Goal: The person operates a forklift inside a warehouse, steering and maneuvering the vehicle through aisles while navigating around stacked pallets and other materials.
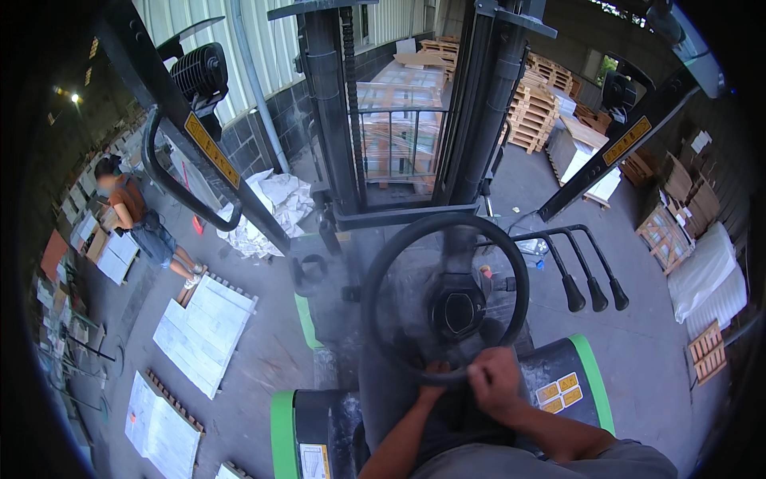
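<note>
Your grey clothing (558, 463) lies closest, below the black steering wheel (457, 313) in front of you, three black levers (597, 297) to the wheel's right. Your right hand (496, 385) is clenched on the lower rim; your left hand (432, 393) is at the bottom, partly hidden, its grip impossible to tell

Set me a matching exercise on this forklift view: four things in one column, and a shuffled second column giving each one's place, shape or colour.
Column one
1. Right hand
2. Steering wheel
3. Three levers
4. Crumpled sheeting

Column two
A. White, lying to the left of the mast
B. Gripping the rim, near its lowest part
C. Black and ring-shaped, with a hub in the middle
D. Side by side, with black knobs, to the right of the ring-shaped control

Right pairs: 1-B, 2-C, 3-D, 4-A
</note>
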Available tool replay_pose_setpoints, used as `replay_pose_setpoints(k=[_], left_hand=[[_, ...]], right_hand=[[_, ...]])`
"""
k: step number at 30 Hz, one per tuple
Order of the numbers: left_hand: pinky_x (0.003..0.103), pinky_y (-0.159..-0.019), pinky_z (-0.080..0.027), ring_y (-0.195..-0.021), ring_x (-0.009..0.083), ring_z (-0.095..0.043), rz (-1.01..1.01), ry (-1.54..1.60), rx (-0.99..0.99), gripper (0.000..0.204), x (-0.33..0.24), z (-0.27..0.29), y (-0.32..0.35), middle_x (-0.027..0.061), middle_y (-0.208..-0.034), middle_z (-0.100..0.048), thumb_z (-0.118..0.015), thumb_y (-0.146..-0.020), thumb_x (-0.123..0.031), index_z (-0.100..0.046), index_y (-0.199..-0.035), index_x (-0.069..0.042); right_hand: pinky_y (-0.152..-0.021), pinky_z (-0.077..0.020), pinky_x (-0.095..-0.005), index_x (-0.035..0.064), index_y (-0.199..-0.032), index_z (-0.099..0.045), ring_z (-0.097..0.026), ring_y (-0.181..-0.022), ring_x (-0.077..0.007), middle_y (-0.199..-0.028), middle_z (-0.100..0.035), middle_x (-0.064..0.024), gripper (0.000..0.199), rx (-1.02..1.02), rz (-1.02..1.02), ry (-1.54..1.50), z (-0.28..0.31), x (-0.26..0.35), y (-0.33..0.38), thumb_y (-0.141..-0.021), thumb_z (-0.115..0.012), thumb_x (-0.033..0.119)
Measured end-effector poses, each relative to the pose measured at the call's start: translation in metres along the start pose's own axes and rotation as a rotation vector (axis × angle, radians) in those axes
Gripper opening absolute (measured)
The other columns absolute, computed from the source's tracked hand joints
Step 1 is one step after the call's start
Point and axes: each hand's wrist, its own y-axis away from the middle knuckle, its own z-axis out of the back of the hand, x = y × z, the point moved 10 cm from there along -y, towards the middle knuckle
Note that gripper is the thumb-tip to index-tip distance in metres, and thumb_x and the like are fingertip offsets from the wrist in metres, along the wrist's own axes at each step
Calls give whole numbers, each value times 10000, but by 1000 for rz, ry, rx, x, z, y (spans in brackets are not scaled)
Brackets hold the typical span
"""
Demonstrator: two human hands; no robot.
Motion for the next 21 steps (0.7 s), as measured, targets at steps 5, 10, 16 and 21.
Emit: replay_pose_setpoints(k=[5,10,16,21], left_hand=[[513,-991,-485,-1147,441,-647,47,96,-45,409,3,3,-6,261,-1197,-691,-528,-1035,-373,-685,-1155,-15],[507,-1011,-478,-1168,433,-638,71,86,-63,408,7,15,-10,249,-1226,-686,-537,-1033,-370,-681,-1164,-12],[500,-1034,-470,-1194,425,-627,191,102,-81,406,14,31,-21,235,-1260,-679,-548,-1031,-367,-677,-1175,-10],[488,-1059,-462,-1222,408,-617,116,85,-225,406,7,41,-21,214,-1294,-671,-566,-1025,-362,-669,-1202,-12]], right_hand=[[-765,-480,-458,66,-849,-687,-630,-823,-312,-855,-653,-113,134,77,183,-98,-60,61,-30,-799,-804,108],[-776,-463,-461,65,-827,-661,-607,-826,-300,-841,-609,-102,144,95,270,-145,-101,104,-93,-843,-784,139],[-789,-446,-450,51,-804,-634,-593,-830,-306,-823,-585,-116,139,-120,313,-56,-106,97,-201,-865,-740,118],[-765,-463,-452,37,-811,-653,-608,-764,-326,-785,-623,-98,141,-308,168,79,-54,30,-258,-902,-718,122]])
